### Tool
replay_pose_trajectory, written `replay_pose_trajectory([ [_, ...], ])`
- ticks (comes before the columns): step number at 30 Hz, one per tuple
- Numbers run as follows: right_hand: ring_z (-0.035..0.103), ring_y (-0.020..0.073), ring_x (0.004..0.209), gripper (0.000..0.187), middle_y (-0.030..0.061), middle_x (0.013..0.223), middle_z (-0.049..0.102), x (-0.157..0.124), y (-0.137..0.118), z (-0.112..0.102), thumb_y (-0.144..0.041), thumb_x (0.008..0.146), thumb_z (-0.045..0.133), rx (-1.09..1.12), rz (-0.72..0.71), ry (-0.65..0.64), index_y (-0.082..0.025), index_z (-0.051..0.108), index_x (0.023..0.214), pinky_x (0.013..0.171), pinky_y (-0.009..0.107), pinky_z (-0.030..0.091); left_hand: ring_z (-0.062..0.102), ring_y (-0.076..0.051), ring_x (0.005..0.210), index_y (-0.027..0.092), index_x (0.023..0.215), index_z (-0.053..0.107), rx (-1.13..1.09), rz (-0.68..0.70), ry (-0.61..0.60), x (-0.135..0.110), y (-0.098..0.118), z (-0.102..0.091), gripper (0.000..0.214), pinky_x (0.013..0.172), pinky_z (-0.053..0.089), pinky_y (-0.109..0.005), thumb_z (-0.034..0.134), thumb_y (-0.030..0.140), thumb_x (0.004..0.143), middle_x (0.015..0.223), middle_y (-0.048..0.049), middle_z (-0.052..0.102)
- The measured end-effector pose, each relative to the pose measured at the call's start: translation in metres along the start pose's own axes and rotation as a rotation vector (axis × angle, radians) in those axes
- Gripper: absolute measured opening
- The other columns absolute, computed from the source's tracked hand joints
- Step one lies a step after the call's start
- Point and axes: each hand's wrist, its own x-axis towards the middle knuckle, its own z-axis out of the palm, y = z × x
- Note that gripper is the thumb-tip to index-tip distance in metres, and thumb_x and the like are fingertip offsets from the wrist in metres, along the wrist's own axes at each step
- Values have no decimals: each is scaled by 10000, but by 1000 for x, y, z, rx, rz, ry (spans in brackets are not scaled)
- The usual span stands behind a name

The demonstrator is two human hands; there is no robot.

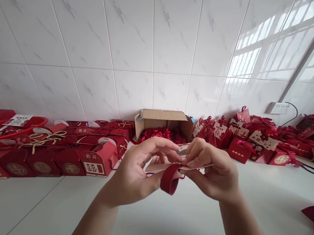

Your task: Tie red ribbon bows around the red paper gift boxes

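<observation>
Above the front of the white table, both my hands meet at a pale printed card [156, 165], seen almost edge-on. A dark red band [170, 179] hangs in a loop below its near edge. My left hand [140, 173] is closed, its thumb beside the band and its fingers curled over the card. My right hand [209, 167] pinches the card's right part between thumb and fingers. A thin red cord shows by the card. The fingertips hide where the band meets the card.
Rows of red gift boxes [99, 160] stand at left, by a red basin [41, 123]. A cardboard box [164, 114] holding red ribbon bows [158, 133] sits against the tiled wall. More red boxes [240, 150] with tags and a power strip [279, 108] are at right.
</observation>
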Motion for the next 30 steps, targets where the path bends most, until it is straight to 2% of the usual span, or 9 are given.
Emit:
replay_pose_trajectory([
  [4,551,145,627,221,4,690,575,-3,4,1,-64,731,699,13,44,55,-209,535,757,562,311,447,679,-204,790,260,1041,544,34,75,95,0,-5,0,341,669,588,-321,647,103,755,842,-32,702],
  [7,538,143,632,222,3,683,565,-4,6,4,-80,727,707,58,87,99,-204,523,729,558,302,445,658,-181,699,276,1050,542,41,99,77,-1,-7,-1,384,593,573,-299,593,70,730,780,-6,649],
  [10,542,140,625,214,-1,673,572,-3,7,9,-101,733,709,125,137,124,-204,522,721,547,288,458,643,-183,713,278,1058,544,60,96,88,-1,-8,-1,446,585,562,-289,568,41,681,730,8,603],
  [15,568,135,635,230,-5,684,599,-2,9,14,-142,712,752,208,278,120,-201,530,718,531,254,463,645,-167,734,260,1005,567,89,76,159,4,-10,-1,368,619,569,-259,675,88,699,738,12,628],
  [20,565,112,639,242,-2,764,589,-2,11,9,-236,744,745,311,558,-48,-198,519,821,502,207,461,651,-128,726,217,855,643,138,-3,270,9,-8,-2,130,639,565,-201,710,181,750,785,-2,672],
  [25,584,119,719,340,19,894,618,0,10,-9,-325,763,726,171,696,-345,-196,535,1012,563,203,488,643,-137,723,195,896,630,147,-21,417,10,-8,0,195,617,574,-204,729,212,729,778,-12,661],
  [27,586,128,708,265,22,835,631,1,9,-16,-365,803,680,90,704,-449,-176,576,955,537,199,466,632,-133,710,202,937,618,175,-36,365,9,-9,0,228,605,570,-205,723,225,736,777,-9,652],
  [30,545,113,642,233,8,726,604,0,9,-24,-397,861,600,-34,640,-541,-166,611,843,498,196,411,616,-126,720,229,959,612,266,-46,231,9,-9,-2,215,604,545,-194,699,249,763,780,2,642],
])
